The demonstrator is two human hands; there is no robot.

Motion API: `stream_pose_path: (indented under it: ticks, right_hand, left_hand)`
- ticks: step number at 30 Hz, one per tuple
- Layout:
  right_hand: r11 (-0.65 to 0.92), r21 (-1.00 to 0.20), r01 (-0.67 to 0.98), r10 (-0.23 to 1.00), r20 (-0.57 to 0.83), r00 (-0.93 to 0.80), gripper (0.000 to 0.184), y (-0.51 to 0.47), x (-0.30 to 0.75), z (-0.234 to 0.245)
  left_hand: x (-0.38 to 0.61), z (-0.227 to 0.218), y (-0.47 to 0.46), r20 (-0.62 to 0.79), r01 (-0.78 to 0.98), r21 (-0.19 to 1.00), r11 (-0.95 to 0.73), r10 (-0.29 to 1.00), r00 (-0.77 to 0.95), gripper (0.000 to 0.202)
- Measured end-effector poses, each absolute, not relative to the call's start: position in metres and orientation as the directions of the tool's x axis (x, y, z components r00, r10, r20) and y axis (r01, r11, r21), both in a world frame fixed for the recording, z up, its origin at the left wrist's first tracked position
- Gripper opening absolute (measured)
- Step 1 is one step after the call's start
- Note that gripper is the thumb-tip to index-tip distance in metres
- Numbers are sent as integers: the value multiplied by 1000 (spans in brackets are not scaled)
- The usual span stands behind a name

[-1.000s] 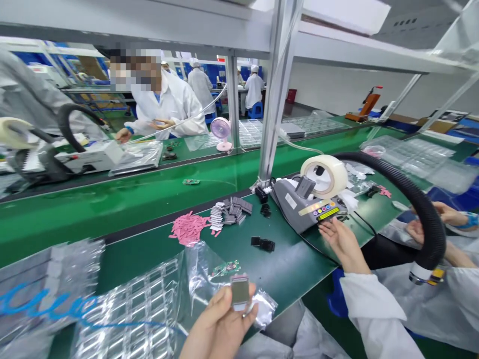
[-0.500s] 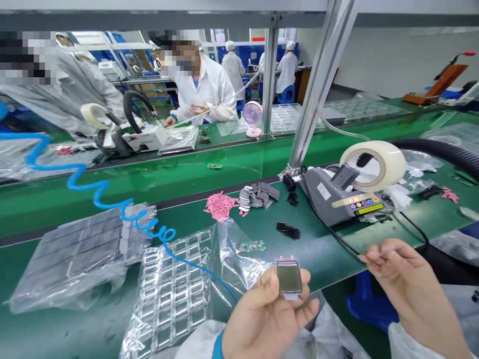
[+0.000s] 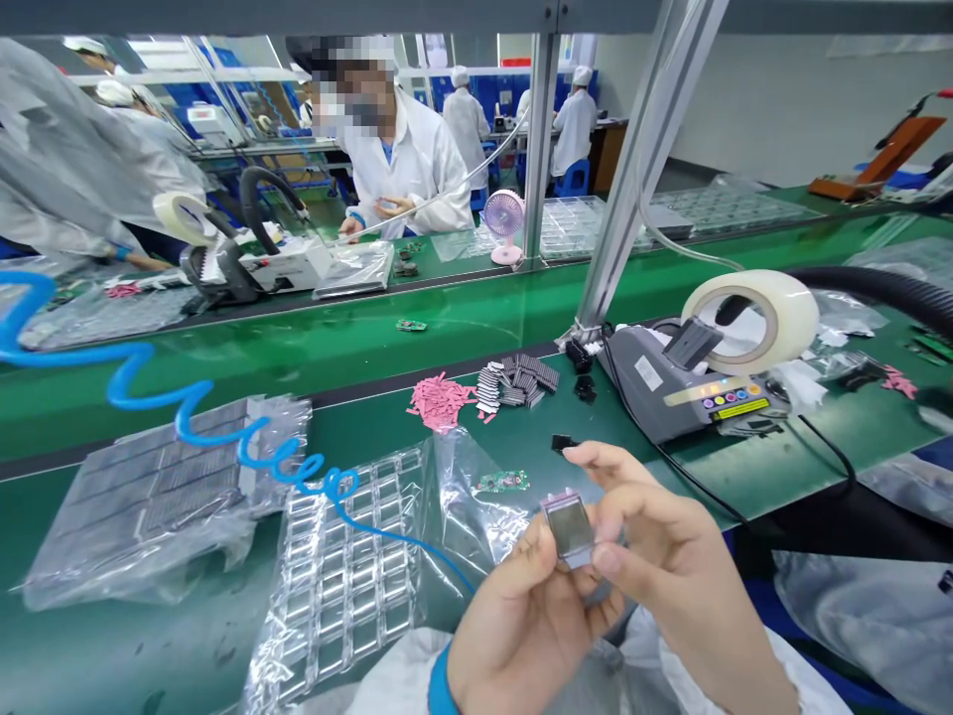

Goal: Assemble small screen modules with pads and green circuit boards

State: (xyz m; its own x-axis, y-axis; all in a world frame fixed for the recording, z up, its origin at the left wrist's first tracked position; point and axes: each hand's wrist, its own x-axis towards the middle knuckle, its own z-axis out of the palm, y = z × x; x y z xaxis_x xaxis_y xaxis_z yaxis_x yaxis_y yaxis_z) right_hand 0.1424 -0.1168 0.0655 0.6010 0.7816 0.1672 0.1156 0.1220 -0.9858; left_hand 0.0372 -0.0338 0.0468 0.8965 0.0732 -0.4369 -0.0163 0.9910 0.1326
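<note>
A small square LCD screen (image 3: 570,528) with a grey face sits between the thumb and fingers of my left hand (image 3: 513,606), its screen turned up toward me. My right hand (image 3: 662,556) has its thumb and fingers closed at the screen's right edge, with the index finger raised behind. Just past the hands lies a green circuit board (image 3: 504,482) on clear plastic film. A black piece (image 3: 564,444) shows beside my right fingertips, partly hidden by them.
A pile of pink strips (image 3: 439,400) and striped black-and-white pieces (image 3: 521,381) lie ahead. To the right stands a tape dispenser (image 3: 655,382) with a large roll. A clear plastic tray (image 3: 346,566) and a blue coiled hose (image 3: 245,437) occupy the left. A co-worker (image 3: 409,149) sits across the belt.
My right hand has come in from the right to the LCD screen. The screen has tilted a little in my left hand, which stays in about the same place.
</note>
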Motion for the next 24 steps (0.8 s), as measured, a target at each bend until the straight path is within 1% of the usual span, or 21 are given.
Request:
stream_pose_path:
  ticks: [4,12,13,15,17,19,20,21,22,24]
  right_hand:
    - [35,-993,111,804,94,588,25,-113,143,62]
    - [10,-973,230,827,137,545,25,-115,146,64]
    - [11,-965,261,821,158,549,23,-115,145,63]
    - [1,-928,374,783,233,577,20,-113,140,62]
    - [-25,-846,532,699,366,614,13,-111,136,59]
    - [-60,-740,670,601,509,616,5,-109,134,56]
    - [-64,-692,719,584,559,589,7,-108,135,55]
    - [-48,-650,759,603,587,540,13,-107,137,55]
    - [-15,-616,787,654,589,474,19,-106,139,55]
    - [90,-574,814,779,550,302,28,-107,145,55]
  left_hand:
    - [37,45,-33,-464,-33,97,995,74,883,25]
    - [37,41,-34,-461,-65,67,996,89,883,24]
    - [36,42,-34,-466,-65,63,996,87,881,25]
    - [36,43,-34,-473,-64,43,997,76,878,25]
    - [36,44,-34,-471,-73,40,997,83,878,24]
    - [36,46,-33,-458,-93,83,992,121,881,22]
    - [36,47,-33,-450,-108,133,985,157,879,19]
    - [35,47,-32,-443,-121,200,972,199,874,17]
    - [34,47,-30,-440,-122,272,954,237,866,15]
    - [30,46,-27,-447,-75,411,909,273,852,19]
